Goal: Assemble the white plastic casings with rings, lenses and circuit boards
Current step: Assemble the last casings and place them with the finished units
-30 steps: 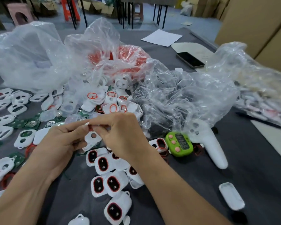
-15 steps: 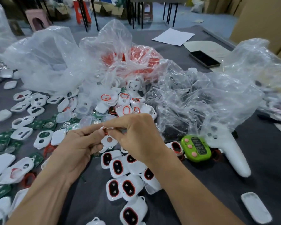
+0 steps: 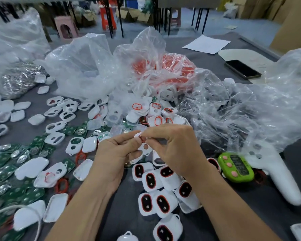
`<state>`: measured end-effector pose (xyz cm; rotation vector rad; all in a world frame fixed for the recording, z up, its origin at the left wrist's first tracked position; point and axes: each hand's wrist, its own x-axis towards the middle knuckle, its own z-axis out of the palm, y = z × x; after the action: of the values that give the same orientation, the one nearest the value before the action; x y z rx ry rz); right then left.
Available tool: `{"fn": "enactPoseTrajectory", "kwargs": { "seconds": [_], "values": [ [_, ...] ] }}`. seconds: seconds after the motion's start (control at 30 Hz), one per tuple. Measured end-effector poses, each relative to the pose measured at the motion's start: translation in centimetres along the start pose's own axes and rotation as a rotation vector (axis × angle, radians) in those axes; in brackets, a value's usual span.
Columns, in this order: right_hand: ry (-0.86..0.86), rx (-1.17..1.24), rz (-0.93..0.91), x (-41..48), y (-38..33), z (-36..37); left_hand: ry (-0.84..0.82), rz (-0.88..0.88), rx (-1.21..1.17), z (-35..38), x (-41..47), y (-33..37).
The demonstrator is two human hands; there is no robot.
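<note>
Little has shifted in the past second as a worker seats a ring. Green circuit boards [image 3: 10,164] lie spread at nine o'clock, within easy reach. At centre, the left hand [image 3: 115,153] pinches a white casing [image 3: 145,147] to steady it, while the right hand [image 3: 174,150] pinches a red ring [image 3: 143,138] against its top edge. Finished casings [image 3: 156,188] pile at six o'clock, apparently kept apart from loose parts. A green timer [image 3: 236,166] sits at three o'clock.
</note>
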<state>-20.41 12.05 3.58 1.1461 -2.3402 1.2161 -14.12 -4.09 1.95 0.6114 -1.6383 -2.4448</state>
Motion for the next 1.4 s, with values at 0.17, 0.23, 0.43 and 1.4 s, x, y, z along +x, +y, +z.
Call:
{"fn": "enactPoseTrajectory", "kwargs": {
  "seconds": [0.17, 0.23, 0.43, 1.4],
  "values": [
    [-0.065, 0.011, 0.001, 0.1, -0.1, -0.3, -0.078, -0.072, 0.037, -0.9, 0.0, 0.4],
    [-0.058, -0.017, -0.036, 0.1, -0.4, -0.2, -0.110, -0.103, 0.048, -1.3, 0.0, 0.6],
    [-0.054, 0.265, 0.161, -0.1, -0.8, -0.5, -0.227, -0.179, -0.030, -2.1, -0.1, 1.1],
    [0.105, 0.312, 0.553, 0.1, -0.4, 1.3, 0.022, 0.316, 0.503, 0.8, -0.1, -0.5]
  ]
}}
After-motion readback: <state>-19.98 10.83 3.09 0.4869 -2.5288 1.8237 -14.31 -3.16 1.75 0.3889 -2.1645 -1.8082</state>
